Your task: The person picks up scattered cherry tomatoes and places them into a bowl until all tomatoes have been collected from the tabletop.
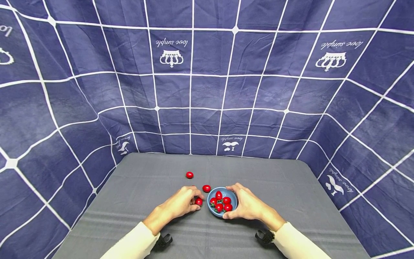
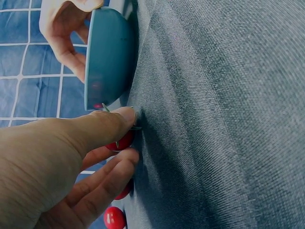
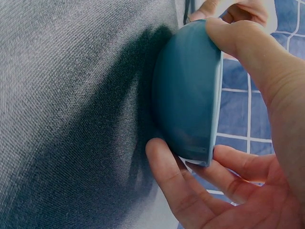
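Observation:
My left hand (image 1: 183, 202) pinches a red cherry tomato (image 1: 198, 201) between thumb and fingers, low over the table just left of the bowl. In the left wrist view, green stem leaves poke out around that tomato (image 2: 125, 141) beside the thumb. A small blue bowl (image 1: 222, 213) stands on the table with several cherry tomatoes (image 1: 227, 200) inside. My right hand (image 1: 247, 204) grips the bowl from its right side, thumb at the near rim and fingers at the far rim. The right wrist view has the bowl's outer wall (image 3: 188, 95) between thumb and fingers.
One loose cherry tomato (image 1: 206, 188) lies close to the bowl's far left side, another (image 1: 189, 175) farther back. A bit of red shows behind the left hand. The grey table (image 1: 258, 172) is bordered by a blue checked curtain (image 1: 207, 90).

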A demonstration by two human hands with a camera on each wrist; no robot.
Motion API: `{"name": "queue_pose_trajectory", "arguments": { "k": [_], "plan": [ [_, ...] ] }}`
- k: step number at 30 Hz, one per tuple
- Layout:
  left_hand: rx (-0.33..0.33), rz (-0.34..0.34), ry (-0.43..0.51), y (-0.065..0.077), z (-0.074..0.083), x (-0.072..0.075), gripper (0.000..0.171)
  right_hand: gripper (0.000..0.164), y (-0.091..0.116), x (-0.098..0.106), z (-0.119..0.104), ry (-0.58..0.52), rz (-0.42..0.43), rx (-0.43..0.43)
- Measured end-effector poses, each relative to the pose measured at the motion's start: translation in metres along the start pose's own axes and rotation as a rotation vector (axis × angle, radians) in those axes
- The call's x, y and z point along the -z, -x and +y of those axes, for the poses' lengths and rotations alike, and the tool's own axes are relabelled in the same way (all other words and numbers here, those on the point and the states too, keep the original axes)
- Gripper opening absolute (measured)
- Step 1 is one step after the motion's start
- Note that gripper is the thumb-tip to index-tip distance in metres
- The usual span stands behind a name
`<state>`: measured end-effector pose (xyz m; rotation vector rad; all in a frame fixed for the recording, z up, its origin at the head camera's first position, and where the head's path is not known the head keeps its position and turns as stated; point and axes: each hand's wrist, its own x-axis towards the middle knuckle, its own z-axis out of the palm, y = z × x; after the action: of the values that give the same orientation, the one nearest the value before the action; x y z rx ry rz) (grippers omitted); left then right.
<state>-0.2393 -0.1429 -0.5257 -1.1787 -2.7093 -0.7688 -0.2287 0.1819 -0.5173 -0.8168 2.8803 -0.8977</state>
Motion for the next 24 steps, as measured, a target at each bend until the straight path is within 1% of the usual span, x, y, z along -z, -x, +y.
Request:
{"name": "queue_pose_trajectory", "arguments": {
  "k": [14, 19, 24],
  "plan": [
    [0.047, 0.013, 0.018, -0.0029, 0.0008, 0.0006, 0.032, 0.103, 0.0005, 0.0, -0.0001, -0.008, -0.002, 0.01],
    [0.046, 0.041, 0.007, -0.0036, 0.0017, 0.0005, 0.031, 0.103, 0.0005, -0.0003, 0.0005, -0.007, -0.004, 0.002],
    [0.042, 0.084, -0.005, -0.004, 0.0031, 0.0009, 0.031, 0.103, 0.0002, 0.0001, 0.0004, -0.016, -0.015, -0.013]
  ]
}}
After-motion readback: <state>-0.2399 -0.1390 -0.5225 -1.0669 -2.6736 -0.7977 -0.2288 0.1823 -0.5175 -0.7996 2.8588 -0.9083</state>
